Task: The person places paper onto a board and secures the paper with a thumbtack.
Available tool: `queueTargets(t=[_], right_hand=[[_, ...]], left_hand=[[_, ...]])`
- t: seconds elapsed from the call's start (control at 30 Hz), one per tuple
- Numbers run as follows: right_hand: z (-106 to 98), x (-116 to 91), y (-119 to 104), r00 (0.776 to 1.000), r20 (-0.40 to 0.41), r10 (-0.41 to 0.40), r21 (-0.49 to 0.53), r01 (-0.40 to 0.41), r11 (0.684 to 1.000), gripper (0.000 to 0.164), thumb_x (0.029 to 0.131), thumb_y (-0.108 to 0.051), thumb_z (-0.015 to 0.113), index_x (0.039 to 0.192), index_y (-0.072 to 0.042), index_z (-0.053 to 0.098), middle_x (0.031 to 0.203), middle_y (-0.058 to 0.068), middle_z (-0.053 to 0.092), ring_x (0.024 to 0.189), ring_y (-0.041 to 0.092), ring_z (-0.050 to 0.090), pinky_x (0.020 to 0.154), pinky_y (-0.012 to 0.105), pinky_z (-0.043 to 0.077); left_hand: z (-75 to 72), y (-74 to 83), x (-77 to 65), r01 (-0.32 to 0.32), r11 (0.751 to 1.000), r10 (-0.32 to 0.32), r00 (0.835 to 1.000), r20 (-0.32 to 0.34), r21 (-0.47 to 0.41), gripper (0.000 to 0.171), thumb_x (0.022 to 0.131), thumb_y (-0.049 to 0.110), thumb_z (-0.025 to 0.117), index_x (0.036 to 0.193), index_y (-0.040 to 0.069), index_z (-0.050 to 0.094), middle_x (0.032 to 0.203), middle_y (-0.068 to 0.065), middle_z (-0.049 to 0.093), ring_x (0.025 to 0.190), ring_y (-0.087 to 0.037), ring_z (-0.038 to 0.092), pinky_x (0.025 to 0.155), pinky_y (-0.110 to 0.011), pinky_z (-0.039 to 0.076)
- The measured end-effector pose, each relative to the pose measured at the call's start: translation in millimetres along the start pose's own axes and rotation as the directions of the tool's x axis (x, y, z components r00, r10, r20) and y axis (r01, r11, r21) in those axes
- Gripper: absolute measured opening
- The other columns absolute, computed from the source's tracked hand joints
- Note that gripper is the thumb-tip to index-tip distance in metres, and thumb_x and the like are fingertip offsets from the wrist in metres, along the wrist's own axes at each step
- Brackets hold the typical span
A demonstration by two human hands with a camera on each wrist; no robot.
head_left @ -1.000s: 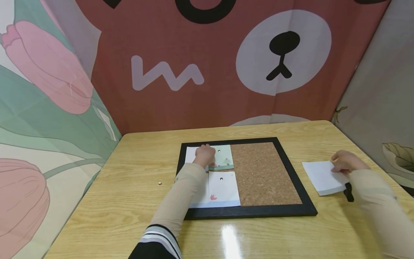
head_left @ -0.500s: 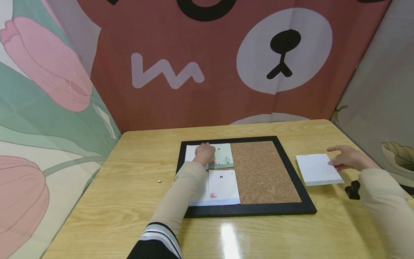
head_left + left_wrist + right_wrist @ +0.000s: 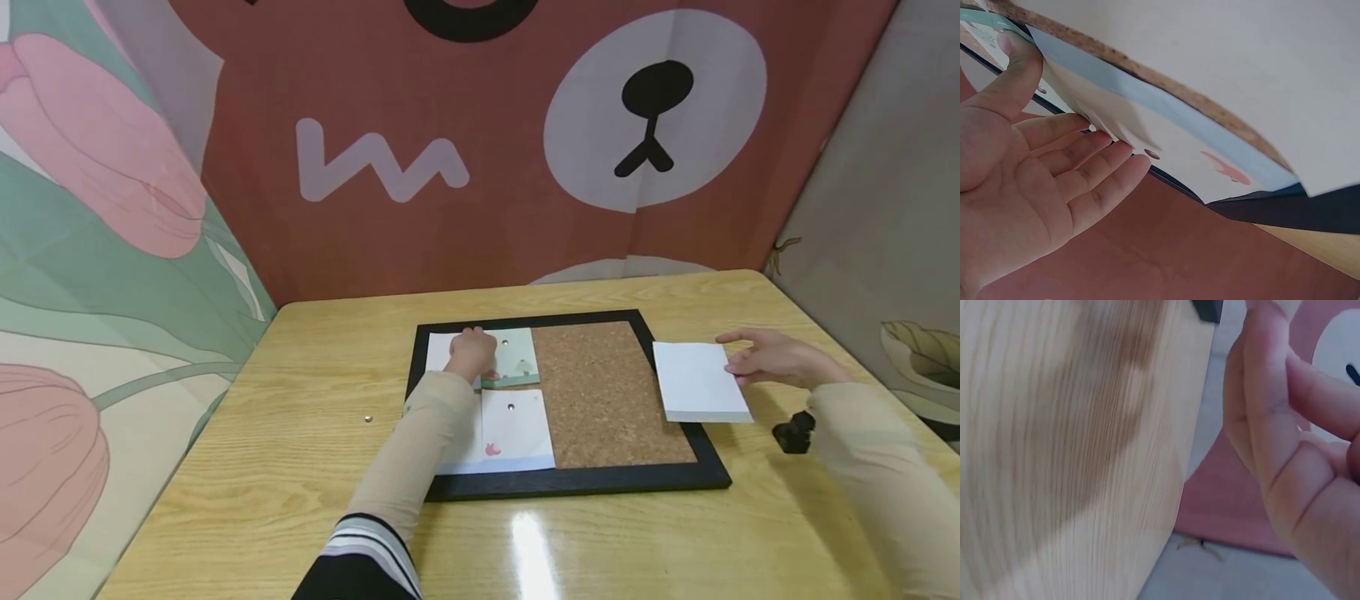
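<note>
A black-framed cork board [image 3: 600, 400] lies on the table, its left half covered by several note papers. Among them are a green-edged one [image 3: 517, 367] and a white one with a pink figure [image 3: 517, 433], each with a small silver pushpin near its top. On the upper left note rests my left hand [image 3: 471, 354]; in the left wrist view its fingers [image 3: 1104, 184] are nearly straight and touch the paper beside a pushpin [image 3: 1152, 154]. My right hand [image 3: 780, 358] pinches the right edge of a white note paper [image 3: 701, 379] over the board's right frame.
A loose silver pushpin [image 3: 368, 419] lies on the wooden table [image 3: 300, 492] left of the board. A small black object [image 3: 793, 433] is beside the right wrist. Printed cloth [image 3: 375, 242] hangs behind the table.
My right hand has lifted its note paper and carried it left, from the table beside the board to over the board's right edge. The left hand stays in place.
</note>
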State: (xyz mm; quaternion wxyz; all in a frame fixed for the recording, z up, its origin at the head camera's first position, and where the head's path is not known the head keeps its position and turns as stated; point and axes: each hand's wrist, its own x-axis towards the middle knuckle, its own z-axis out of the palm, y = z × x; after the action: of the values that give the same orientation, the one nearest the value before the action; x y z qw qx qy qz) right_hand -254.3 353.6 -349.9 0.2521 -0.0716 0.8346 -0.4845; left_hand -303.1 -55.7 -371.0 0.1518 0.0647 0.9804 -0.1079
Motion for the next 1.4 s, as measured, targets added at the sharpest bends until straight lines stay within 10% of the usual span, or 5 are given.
queueTargets(t=[1.4], right_hand=[[86.4, 46.9, -50.0, 0.985, 0.169, 0.023, 0.162, -0.051, 0.985, 0.022, 0.089, 0.006, 0.046, 0.105, 0.008, 0.031, 0.081, 0.013, 0.048, 0.075, 0.021, 0.058, 0.069, 0.037, 0.051]], left_hand=[[4.3, -2.2, 8.5, 0.005, 1.0, -0.005, 1.0, -0.002, -0.008, 0.053, 0.077, 0.037, 0.066, 0.122, 0.012, 0.055, 0.106, -0.01, 0.049, 0.092, -0.021, 0.047, 0.063, -0.035, 0.048]])
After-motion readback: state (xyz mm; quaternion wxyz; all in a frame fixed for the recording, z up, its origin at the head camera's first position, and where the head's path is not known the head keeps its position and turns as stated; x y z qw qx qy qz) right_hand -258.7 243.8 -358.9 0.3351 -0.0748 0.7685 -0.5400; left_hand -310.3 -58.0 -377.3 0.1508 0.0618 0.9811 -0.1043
